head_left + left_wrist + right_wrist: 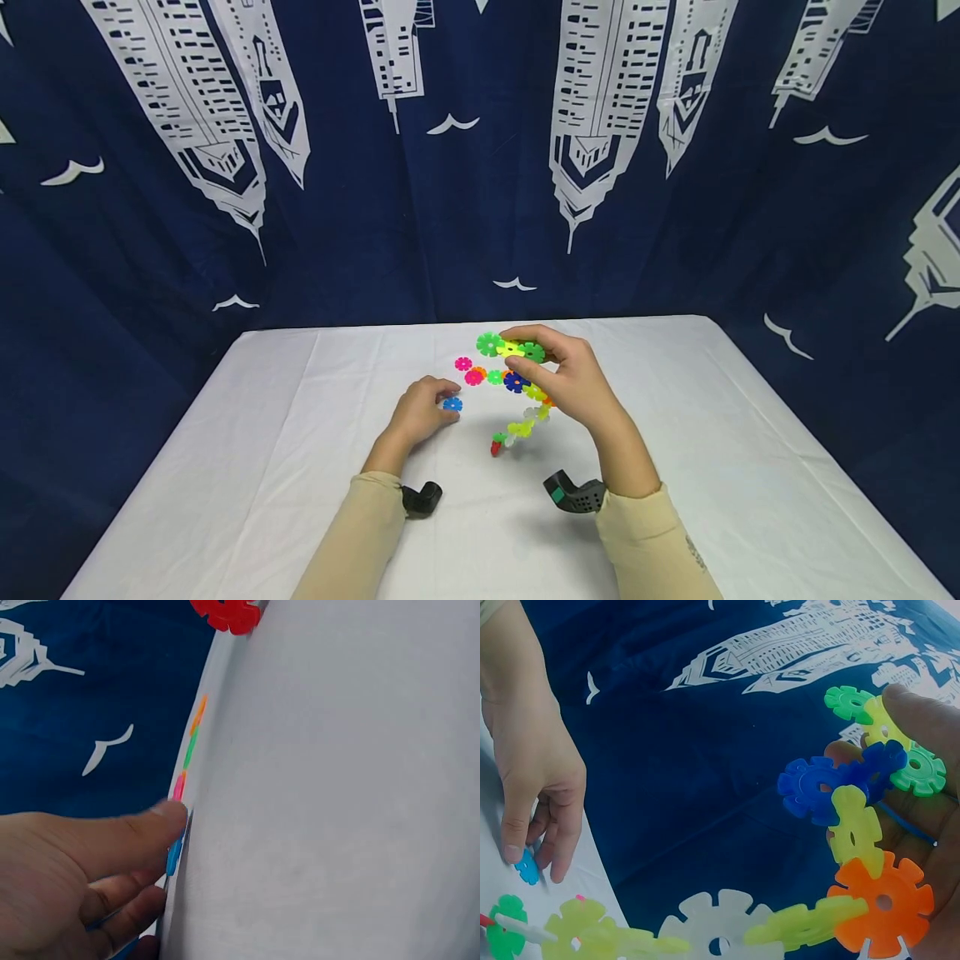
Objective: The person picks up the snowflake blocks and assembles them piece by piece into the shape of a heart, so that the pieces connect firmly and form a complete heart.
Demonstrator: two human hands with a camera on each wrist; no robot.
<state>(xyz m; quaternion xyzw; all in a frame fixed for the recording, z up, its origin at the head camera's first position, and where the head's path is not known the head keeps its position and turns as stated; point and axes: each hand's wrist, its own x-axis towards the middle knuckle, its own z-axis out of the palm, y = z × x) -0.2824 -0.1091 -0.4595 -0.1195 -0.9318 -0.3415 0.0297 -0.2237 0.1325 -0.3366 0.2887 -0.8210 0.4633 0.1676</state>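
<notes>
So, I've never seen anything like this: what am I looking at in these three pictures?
There's no robot here, just a person's two bare hands at work. The wide picture comes from a camera worn on the head, looking forward and down. The other two come from cameras on the wrists: the black gadgets beside the sleeves.

The left hand pinches a light blue disc with a notched edge. The right hand holds up a crooked chain of colourful discs slotted together. Below is a white table; some pink discs seem to lie on it. Behind hangs a dark blue curtain printed with white buildings.
</notes>
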